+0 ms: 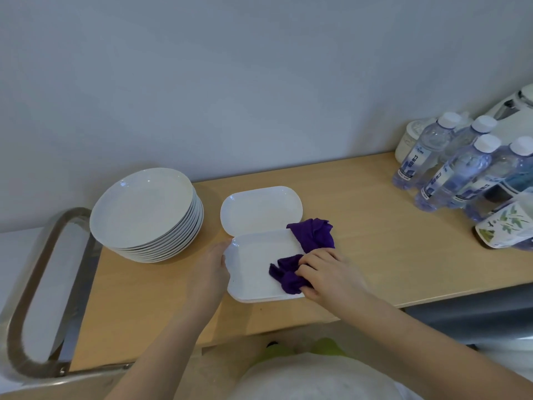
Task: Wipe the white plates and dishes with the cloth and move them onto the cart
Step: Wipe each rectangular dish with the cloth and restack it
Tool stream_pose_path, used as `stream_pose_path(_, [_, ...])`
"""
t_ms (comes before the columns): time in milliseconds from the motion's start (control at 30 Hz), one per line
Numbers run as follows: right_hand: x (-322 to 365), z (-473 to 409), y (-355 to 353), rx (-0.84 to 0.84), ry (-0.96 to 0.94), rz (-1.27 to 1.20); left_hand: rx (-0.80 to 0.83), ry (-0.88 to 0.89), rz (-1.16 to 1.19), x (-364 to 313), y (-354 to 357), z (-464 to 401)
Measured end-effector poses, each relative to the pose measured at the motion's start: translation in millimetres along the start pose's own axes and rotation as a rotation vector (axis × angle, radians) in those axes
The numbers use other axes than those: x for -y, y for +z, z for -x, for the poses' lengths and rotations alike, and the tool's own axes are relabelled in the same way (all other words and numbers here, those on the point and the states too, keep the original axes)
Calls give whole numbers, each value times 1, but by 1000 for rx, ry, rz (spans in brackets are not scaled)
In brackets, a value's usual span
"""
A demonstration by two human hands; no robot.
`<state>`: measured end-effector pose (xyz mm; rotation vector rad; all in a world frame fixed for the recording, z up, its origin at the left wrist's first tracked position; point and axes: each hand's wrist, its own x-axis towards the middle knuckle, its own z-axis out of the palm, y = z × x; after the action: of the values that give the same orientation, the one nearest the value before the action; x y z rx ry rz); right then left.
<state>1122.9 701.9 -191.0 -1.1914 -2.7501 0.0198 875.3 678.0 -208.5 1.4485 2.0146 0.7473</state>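
Note:
A white oblong dish [253,264] lies near the front of the wooden top. My left hand [212,265] grips its left edge. My right hand [326,274] holds a purple cloth [288,274] pressed onto the dish's right half; the rest of the cloth trails off the dish to the back right. Behind it lies a second white oblong dish [259,209], bare. To the left stands a stack of several round white plates [144,207].
Several water bottles [450,171] stand at the right end of the wooden top [360,203], with a leaf-patterned container [504,226] and a white pot [409,140]. A metal handle [34,284] curves at the left end. A grey wall rises behind.

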Motion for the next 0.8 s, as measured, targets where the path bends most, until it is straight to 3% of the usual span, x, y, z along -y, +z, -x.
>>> stream_pose_path(133, [-10, -4, -5, 88, 167, 159, -9, -14, -26, 0, 0, 1])
stream_pose_path(233, [-17, -14, -8, 151, 310, 135, 0, -46, -43, 2, 2, -2])
stream_pose_path(800, [18, -80, 21, 105, 168, 33, 7, -82, 46, -1, -4, -6])
